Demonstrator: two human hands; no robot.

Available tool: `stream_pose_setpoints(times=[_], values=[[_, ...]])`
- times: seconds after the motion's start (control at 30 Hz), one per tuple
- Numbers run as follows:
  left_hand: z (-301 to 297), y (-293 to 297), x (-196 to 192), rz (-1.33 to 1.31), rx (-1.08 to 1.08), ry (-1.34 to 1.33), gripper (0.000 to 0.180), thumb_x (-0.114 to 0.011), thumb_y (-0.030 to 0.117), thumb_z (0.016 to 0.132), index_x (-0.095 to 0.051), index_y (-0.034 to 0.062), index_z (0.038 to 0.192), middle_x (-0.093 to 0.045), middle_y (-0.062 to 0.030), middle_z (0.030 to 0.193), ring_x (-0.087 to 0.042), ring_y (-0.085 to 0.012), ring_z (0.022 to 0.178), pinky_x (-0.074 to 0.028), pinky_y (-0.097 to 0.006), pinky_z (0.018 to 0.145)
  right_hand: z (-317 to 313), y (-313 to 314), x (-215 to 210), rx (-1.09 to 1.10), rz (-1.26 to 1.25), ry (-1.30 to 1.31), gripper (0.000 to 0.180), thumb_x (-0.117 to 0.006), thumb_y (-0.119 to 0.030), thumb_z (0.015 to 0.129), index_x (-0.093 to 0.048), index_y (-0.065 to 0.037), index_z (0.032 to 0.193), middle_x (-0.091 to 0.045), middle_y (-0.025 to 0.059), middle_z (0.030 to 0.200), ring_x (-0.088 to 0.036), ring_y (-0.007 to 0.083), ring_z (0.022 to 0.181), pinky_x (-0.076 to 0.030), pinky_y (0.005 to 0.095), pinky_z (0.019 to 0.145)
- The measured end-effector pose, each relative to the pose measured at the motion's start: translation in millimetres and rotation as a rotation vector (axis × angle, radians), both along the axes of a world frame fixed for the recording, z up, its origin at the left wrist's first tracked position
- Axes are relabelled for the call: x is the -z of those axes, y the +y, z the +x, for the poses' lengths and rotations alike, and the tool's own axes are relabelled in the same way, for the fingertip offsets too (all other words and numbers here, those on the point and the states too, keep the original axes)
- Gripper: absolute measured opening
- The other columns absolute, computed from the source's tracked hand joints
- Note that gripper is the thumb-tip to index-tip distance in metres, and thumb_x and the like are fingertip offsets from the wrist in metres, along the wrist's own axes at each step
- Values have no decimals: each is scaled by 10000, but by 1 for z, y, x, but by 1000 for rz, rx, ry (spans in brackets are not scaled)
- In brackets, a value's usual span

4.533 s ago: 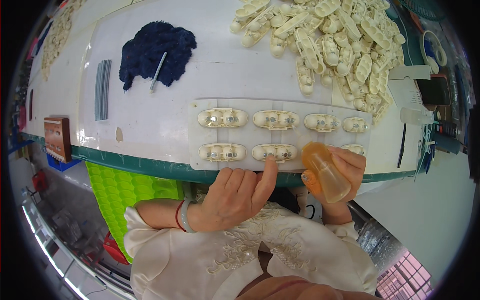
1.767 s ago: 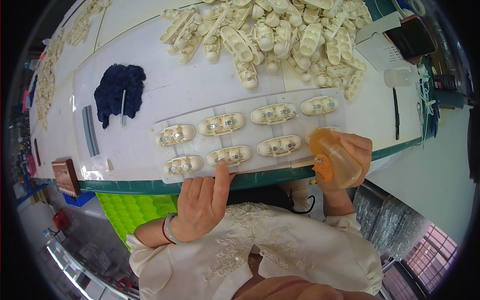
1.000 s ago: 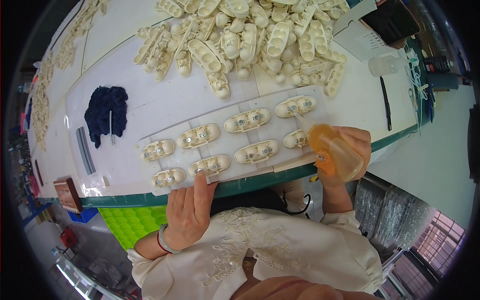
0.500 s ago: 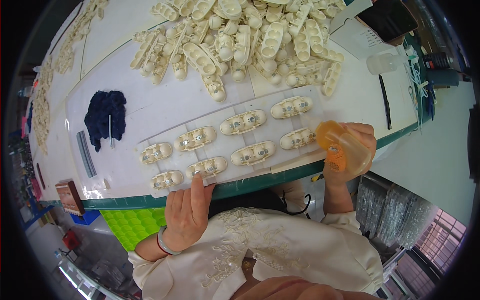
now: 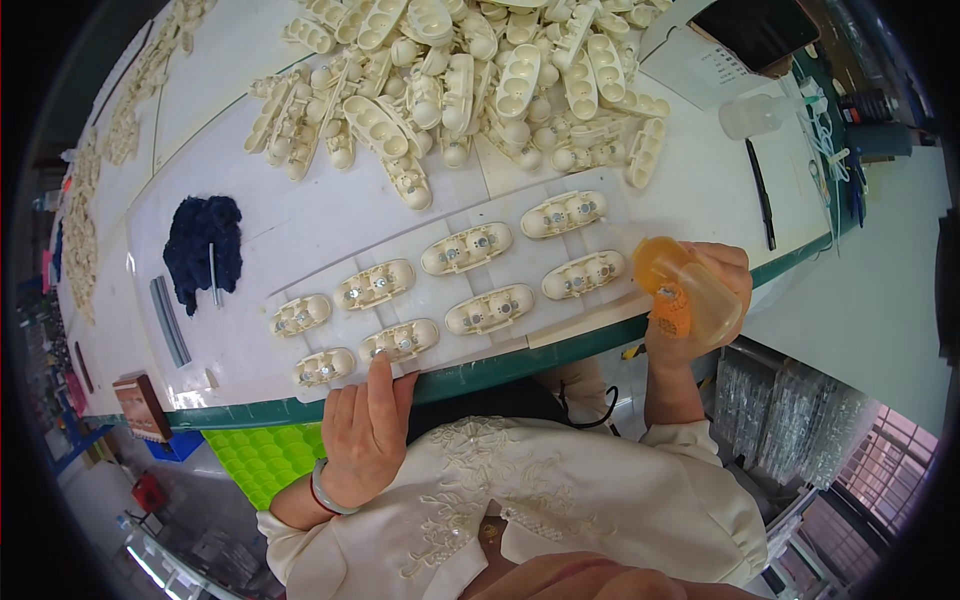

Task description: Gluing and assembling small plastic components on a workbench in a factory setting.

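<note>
Bottle (image 5: 695,287) (amber liquid (image 5: 655,262) within) is gripped in right hand (image 5: 728,266); loose left hand (image 5: 363,438) touches a silver-dotted case (image 5: 408,340).

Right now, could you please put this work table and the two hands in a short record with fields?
Left hand: index fingertip at the second cream case from left, near row
Right hand: holds amber bottle
Board: pale, two rows of four cream cases
Beyond board: pile of loose cream parts
Left area: dark blue fluffy pad with thin rod on it; grey strips
Right area: black pen, clear container
</note>
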State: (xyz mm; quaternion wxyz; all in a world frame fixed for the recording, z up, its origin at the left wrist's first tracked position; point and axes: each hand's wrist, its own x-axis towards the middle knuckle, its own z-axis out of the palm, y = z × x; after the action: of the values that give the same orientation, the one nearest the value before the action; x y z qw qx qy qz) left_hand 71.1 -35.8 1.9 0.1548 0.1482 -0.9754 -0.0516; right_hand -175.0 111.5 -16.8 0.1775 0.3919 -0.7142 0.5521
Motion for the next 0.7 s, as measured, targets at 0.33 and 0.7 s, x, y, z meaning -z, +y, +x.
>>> stream_pose_setpoints(times=[0.33, 0.7], values=[[1, 2, 2, 17, -29, -16, 506, -713, 48, 756, -447, -105, 1159, -485, -71, 637, -452, -189, 520, -353, -312, 474, 0, 2, 4, 3, 11, -27, 212, -644, -85, 765, -552, 32, 916, -574, 132, 852, -558, 201, 779, -458, 272, 675], [-2, 2, 3, 15, -24, -19, 499, -712, 54, 758, -452, -101, 1155, -493, -75, 643, -458, -193, 523, -352, -311, 475, -4, 4, 5, 62, 29, -13, 260, -643, -153, 772, -549, 31, 930, -573, 131, 867, -551, 209, 797, -456, 288, 692]])
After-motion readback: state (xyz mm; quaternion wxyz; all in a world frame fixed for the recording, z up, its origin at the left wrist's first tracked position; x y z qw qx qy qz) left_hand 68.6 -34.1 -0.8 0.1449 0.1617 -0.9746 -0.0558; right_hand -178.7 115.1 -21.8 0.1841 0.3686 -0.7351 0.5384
